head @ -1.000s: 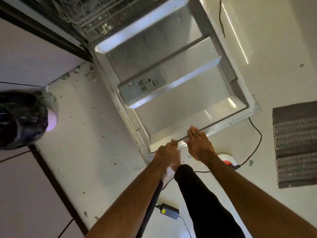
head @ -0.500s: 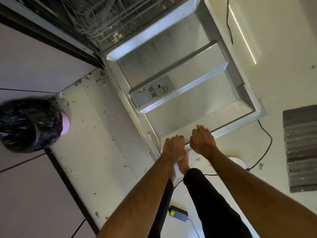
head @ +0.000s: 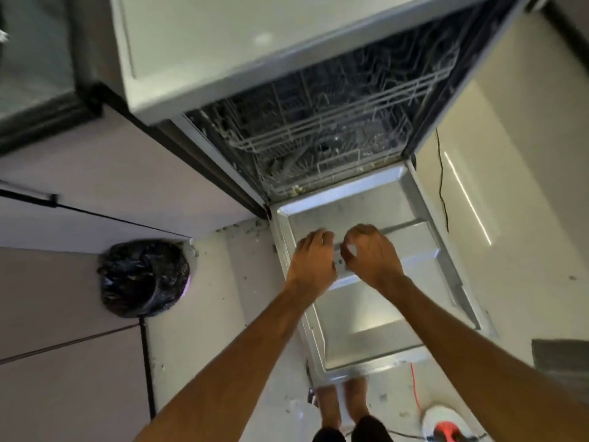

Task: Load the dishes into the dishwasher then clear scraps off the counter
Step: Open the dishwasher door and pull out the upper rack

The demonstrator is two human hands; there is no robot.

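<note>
1. Tabletop (head: 223, 43): seen from above, over the machine. No dishes are visible on the part in view.
2. Dishwasher (head: 452, 100): open, under the tabletop.
3. Door (head: 366, 330): let down flat, with bare feet just behind its front edge. It is best not leaned on while the rack is reached.
4. Lower rack (head: 318, 138): pushed fully inside the tub, and no dishes can be made out in it. The step is judged to be drawing it out. It is best gripped at the front rail with both hands and pulled evenly along the door.
5. Bin bag (head: 143, 277): black, on the floor to the left, well apart from the door.
6. Left hand (head: 314, 260): held over the door, fingers loosely curled, nothing grasped.
7. Right hand (head: 371, 253): just beside it, fingers curled. Whether anything is pinched cannot be told through the blur.
8. Scraps (head: 251, 231): scattered on the floor by the hinge.
</note>
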